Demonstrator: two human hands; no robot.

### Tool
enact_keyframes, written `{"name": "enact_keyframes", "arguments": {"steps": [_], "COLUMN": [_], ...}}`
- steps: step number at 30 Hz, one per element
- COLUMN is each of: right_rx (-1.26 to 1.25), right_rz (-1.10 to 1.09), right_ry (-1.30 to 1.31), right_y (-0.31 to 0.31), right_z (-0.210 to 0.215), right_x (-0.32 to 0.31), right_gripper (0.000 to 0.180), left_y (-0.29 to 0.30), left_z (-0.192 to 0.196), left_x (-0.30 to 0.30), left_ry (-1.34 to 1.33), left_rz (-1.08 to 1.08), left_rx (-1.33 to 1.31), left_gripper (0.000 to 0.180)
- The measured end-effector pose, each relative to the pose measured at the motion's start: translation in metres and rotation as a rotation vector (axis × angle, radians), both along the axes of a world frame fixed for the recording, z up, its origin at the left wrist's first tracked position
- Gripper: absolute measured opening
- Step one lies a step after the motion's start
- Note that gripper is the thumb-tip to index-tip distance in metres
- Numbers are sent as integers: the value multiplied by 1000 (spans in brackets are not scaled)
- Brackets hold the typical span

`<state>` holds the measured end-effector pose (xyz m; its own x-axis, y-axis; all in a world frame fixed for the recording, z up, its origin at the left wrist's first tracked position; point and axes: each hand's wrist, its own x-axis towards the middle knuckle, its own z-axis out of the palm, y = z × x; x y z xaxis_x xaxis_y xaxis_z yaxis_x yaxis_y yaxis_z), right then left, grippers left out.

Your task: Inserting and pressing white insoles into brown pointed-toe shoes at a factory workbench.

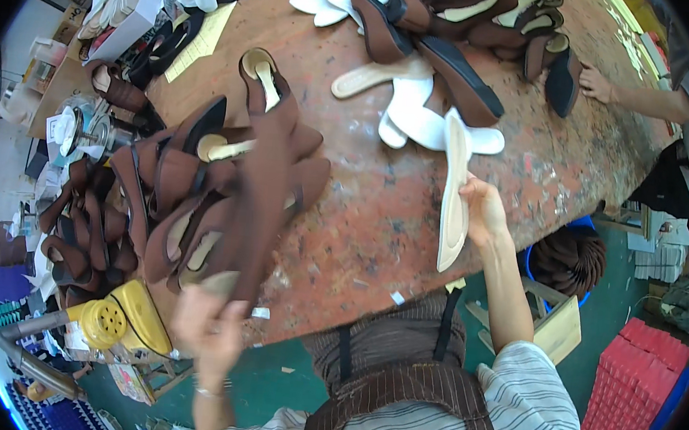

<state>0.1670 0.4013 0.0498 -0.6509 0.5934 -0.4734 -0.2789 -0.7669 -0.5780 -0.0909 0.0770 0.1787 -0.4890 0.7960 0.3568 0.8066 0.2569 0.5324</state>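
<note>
My right hand (pixel 484 211) is closed around the edge of a cream insole (pixel 452 216), held upright over the front of the table. My left hand (pixel 208 322), smeared by motion, grips the near end of a brown shoe (pixel 264 200) that is blurred too. Beside and behind that shoe lies a heap of brown shoes (pixel 176 176), some on their sides with dark soles showing. White insoles (pixel 414 123) lie crossed on the table just beyond my right hand, along with a beige insole (pixel 365 77).
More brown shoes (pixel 477 14) are piled at the table's far side. Another person's hand (pixel 598 83) rests by a dark-soled shoe at the far right. A yellow machine (pixel 118 318) stands at the left edge, a blue bin (pixel 566 259) of brown pieces at the right, red stacks (pixel 633 379) beyond.
</note>
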Motion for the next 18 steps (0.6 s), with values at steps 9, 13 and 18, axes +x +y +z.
{"name": "enact_keyframes", "arguments": {"steps": [9,13,18], "right_rx": [103,-26,106], "right_rz": [472,604,244], "right_ry": [-157,46,-53], "right_y": [-92,-111,-94], "right_z": [9,17,22], "right_x": [29,39,74], "right_gripper": [38,36,18], "left_y": [64,135,180], "left_z": [-74,-99,-113], "left_x": [90,100,125], "left_ry": [-523,-1841,-2014], "left_rz": [-7,-408,-336], "left_rx": [-19,63,401], "left_gripper": [23,78,48]}}
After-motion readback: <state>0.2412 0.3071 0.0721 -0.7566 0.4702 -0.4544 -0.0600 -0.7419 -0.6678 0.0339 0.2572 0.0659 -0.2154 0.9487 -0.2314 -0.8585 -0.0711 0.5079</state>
